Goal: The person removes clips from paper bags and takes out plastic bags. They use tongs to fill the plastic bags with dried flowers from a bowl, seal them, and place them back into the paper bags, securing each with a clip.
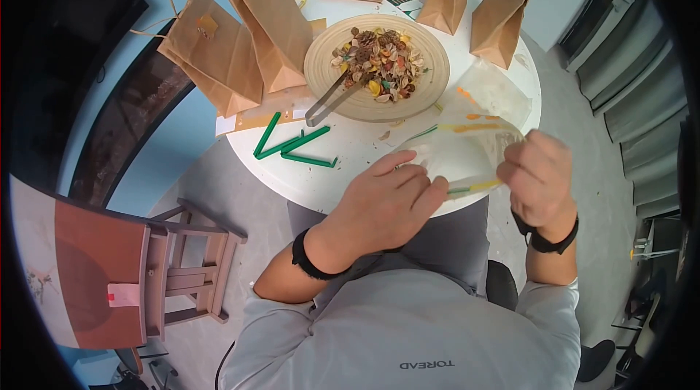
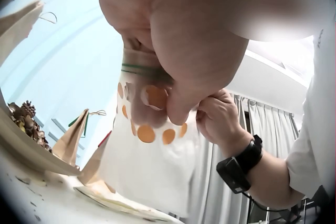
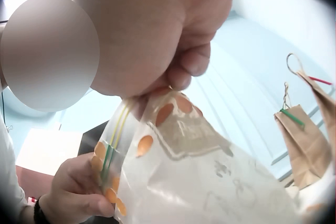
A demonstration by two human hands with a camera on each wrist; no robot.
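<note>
Both hands hold a translucent zip bag by its mouth, over the near right part of the table. My left hand grips the mouth's left end, its thumb and fingers on either side of the film in the left wrist view. The right hand pinches the opposite end with curled fingers. Between them the mouth gapes in the head view. Orange dots and a green-and-yellow zip strip run along the top in the right wrist view. Beyond the bag stands a round wooden plate heaped with potpourri.
Metal tongs lean on the plate's rim. Green bag clips lie left of the hands on the white round table. Kraft paper bags stand at the back left and back right. A wooden chair stands to the left.
</note>
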